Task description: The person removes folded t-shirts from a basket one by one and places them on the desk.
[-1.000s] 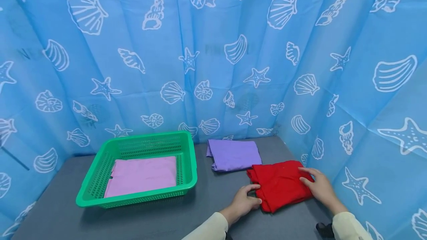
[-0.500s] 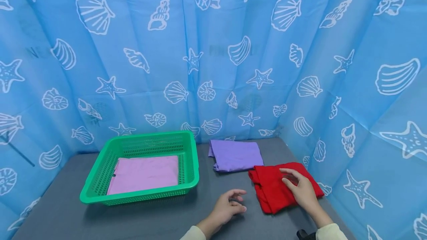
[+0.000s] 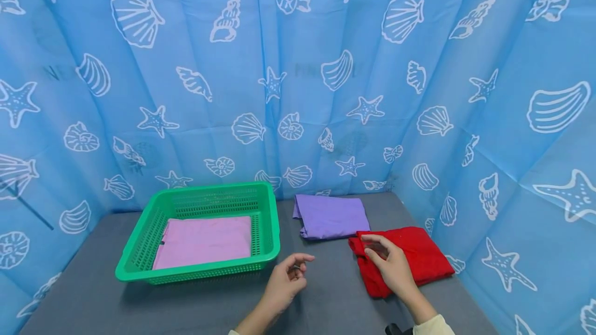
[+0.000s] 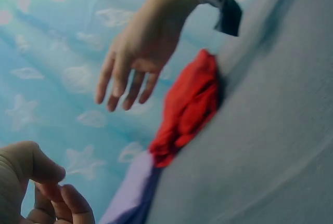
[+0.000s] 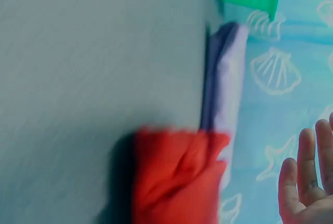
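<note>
A folded red cloth lies on the grey table at the right. Over its left part hovers my right hand, fingers loosely bent and nothing in them; in the left wrist view the same right hand is seen above the cloth, apart from it. My left hand is in the air between the red cloth and the green basket, its fingers relaxed and holding nothing. Behind the red cloth, a folded purple cloth lies close against its back corner. Inside the basket rests a folded pink cloth.
The grey table runs back to a blue curtain printed with white shells and starfish. Another stretch of curtain hangs along the right side, close to the red cloth. A dark strap circles the right wrist.
My left hand has left the red cloth's edge and moved left toward the basket. My right hand has come off the cloth's right side and shifted left above it. The cloths stay put.
</note>
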Demonstrator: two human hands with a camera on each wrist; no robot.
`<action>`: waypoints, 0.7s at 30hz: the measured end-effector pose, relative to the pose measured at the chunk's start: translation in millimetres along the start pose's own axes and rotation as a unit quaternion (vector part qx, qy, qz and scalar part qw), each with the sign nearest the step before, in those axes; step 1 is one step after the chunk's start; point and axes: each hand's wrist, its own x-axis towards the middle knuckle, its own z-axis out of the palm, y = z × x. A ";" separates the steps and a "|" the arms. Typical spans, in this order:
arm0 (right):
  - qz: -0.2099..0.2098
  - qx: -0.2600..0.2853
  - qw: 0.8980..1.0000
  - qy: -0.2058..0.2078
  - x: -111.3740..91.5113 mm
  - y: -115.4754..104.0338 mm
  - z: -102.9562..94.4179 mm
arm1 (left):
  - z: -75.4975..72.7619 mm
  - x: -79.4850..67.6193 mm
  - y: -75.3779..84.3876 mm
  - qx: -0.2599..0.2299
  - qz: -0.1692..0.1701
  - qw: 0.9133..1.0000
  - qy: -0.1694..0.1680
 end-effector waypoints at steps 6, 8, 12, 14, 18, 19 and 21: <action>-0.046 0.093 0.994 -0.021 4.5 -24.2 19.9 | -31.2 -9.6 19.1 0.000 0.008 0.999 0.042; -0.062 0.120 0.990 -0.027 7.7 -32.5 27.4 | -41.0 -10.9 24.7 -0.001 0.008 0.999 0.052; -0.087 0.157 0.982 -0.051 15.4 -48.4 45.3 | -62.5 -14.5 32.7 0.006 0.017 0.996 0.082; -0.096 0.176 0.977 -0.068 18.9 -56.4 54.7 | -74.7 -16.7 35.4 0.009 0.022 0.995 0.100; -0.096 0.216 0.967 -0.100 24.9 -70.7 71.4 | -100.5 -21.5 40.1 0.017 0.030 0.991 0.132; -0.095 0.223 0.964 -0.110 26.1 -73.9 75.0 | -107.0 -22.7 41.2 0.020 0.033 0.990 0.139; -0.090 0.239 0.958 -0.131 28.5 -79.7 82.2 | -119.9 -24.5 42.8 0.031 0.042 0.987 0.149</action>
